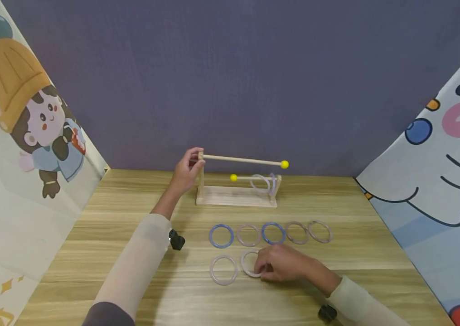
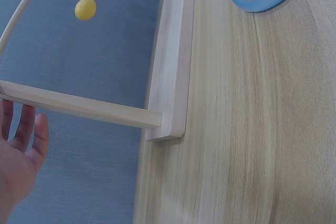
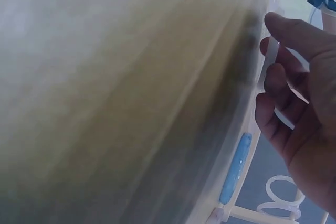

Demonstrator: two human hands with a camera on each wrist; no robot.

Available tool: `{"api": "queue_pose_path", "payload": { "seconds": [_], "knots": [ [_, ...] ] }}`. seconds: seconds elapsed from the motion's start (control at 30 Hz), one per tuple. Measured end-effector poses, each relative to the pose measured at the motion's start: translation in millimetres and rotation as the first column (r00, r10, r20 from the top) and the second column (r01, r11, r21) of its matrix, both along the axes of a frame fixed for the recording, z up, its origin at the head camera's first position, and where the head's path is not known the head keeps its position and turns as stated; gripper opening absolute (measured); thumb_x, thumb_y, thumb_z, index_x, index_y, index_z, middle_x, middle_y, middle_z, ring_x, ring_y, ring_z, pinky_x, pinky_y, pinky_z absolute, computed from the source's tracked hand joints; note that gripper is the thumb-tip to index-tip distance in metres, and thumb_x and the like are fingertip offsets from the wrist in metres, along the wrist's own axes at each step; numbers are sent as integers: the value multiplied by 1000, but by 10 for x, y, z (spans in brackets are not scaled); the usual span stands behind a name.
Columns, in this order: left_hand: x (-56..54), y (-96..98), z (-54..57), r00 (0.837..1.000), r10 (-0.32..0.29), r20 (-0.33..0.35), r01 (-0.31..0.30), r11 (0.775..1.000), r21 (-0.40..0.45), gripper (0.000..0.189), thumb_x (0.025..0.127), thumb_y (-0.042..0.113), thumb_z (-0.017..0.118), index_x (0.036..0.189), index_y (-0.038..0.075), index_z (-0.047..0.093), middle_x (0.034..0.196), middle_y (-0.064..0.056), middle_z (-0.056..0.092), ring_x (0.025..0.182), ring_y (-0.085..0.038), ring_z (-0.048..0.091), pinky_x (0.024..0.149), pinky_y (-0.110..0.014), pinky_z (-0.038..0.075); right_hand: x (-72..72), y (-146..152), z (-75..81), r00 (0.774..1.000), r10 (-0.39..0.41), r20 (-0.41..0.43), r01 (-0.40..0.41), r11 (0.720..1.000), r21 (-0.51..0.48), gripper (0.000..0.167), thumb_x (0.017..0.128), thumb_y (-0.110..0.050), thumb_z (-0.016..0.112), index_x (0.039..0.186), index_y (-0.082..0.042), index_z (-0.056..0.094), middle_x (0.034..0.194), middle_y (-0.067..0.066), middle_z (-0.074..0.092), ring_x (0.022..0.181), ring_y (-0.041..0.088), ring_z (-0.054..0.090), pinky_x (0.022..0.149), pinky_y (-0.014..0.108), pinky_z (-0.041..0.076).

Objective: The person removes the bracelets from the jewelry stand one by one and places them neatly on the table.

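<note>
At the back of the table stands a wooden rack [image 1: 235, 196] with two rods ending in yellow balls. My left hand [image 1: 187, 170] grips the top of its left post [image 2: 79, 103]. Two rings, one white [image 1: 257, 182] and one light purple [image 1: 272, 184], hang on the lower rod near the right post. With thumb and fingers, my right hand [image 1: 280, 263] pinches the right side of a white ring [image 1: 247, 268] at the table; the fingers hide part of it. Beside that ring, to the left, lies a pale pink ring [image 1: 212, 271].
A row of rings lies between the rack and my right hand: a blue ring [image 1: 210, 237], a pinkish ring [image 1: 238, 237], another blue ring [image 1: 263, 234], a brownish ring [image 1: 307, 235] and a pale brown ring [image 1: 330, 233]. A dark partition [image 1: 230, 81] rises behind the table.
</note>
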State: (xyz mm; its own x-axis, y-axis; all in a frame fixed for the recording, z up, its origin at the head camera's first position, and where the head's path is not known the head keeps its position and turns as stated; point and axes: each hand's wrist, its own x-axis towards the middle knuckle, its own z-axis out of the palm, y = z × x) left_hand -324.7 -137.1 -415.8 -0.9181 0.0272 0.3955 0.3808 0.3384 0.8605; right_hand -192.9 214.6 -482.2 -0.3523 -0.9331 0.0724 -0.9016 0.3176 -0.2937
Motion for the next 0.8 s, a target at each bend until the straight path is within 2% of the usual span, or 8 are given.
{"api": "queue_pose_path", "payload": {
  "seconds": [0.23,0.53,0.7,0.8],
  "knots": [
    [-3,-28,-25,999,-8,-34,8,1000,17,39,103,18,61,141,10,52,122,-22,64,103,-33,62,87,-34,52,1,17,-54,1000,11,-22,-11,1000,1,11,82,-26,82,89,-30,75,87,-19,66,74,-11,52,69,2,37],
    [10,-20,-8,999,-2,-34,1,1000,-6,39,104,17,60,141,10,51,122,-23,64,104,-34,63,89,-37,53,8,12,-54,998,-33,45,32,999,23,9,85,-27,80,92,-30,75,90,-20,66,77,-10,53,70,3,40],
    [9,-17,-5,1000,-1,-31,1,1000,-11,39,104,18,60,141,10,51,122,-22,64,104,-34,63,90,-40,53,-36,3,6,992,-78,98,81,996,-29,6,90,-24,76,95,-26,75,89,-17,65,76,-7,54,68,8,45],
    [1,-18,-12,999,-6,-33,6,1000,-8,39,104,17,60,141,10,51,122,-23,63,103,-35,63,90,-42,53,-91,2,33,990,-104,97,112,990,-90,4,92,-21,75,97,-22,76,90,-14,67,74,-7,53,64,9,46]
  ]
}}
